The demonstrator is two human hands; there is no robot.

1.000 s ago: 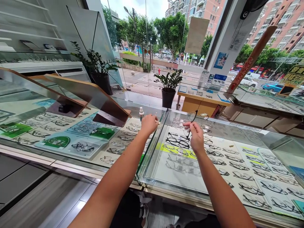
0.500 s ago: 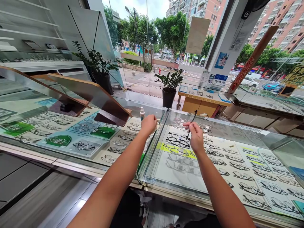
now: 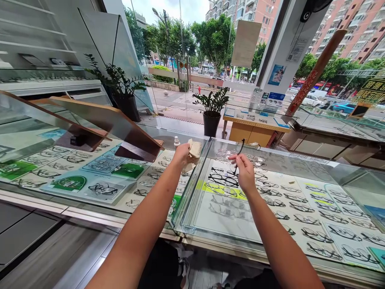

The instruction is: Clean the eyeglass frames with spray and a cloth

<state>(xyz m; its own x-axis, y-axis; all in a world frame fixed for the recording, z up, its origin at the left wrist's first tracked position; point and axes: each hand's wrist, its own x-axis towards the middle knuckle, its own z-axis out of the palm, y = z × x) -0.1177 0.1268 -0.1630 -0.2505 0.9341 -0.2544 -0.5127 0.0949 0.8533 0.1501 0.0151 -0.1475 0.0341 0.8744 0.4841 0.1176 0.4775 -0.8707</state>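
Observation:
My left hand (image 3: 181, 155) is closed on a crumpled beige cloth (image 3: 195, 149) above the glass counter, near the seam between two display cases. Just behind that hand stands a small white bottle (image 3: 177, 141), its lower part hidden by the hand. My right hand (image 3: 246, 171) pinches a pair of dark-framed eyeglasses (image 3: 241, 147) over the right-hand case. One thin black arm of the glasses sticks up past my fingers; the rest is hard to make out against the frames beneath. Rows of eyeglasses (image 3: 222, 179) lie under the glass.
Two slanted wooden-edged panels (image 3: 120, 120) rest on the left counter (image 3: 144, 134). Potted plants (image 3: 211, 120) stand beyond the counter, by the window. A wooden display table (image 3: 249, 130) holds more glasses farther back.
The beige cloth, mostly hidden before, now shows spread out beside my left hand, which has shifted slightly left. My right hand stays almost in place with the eyeglasses.

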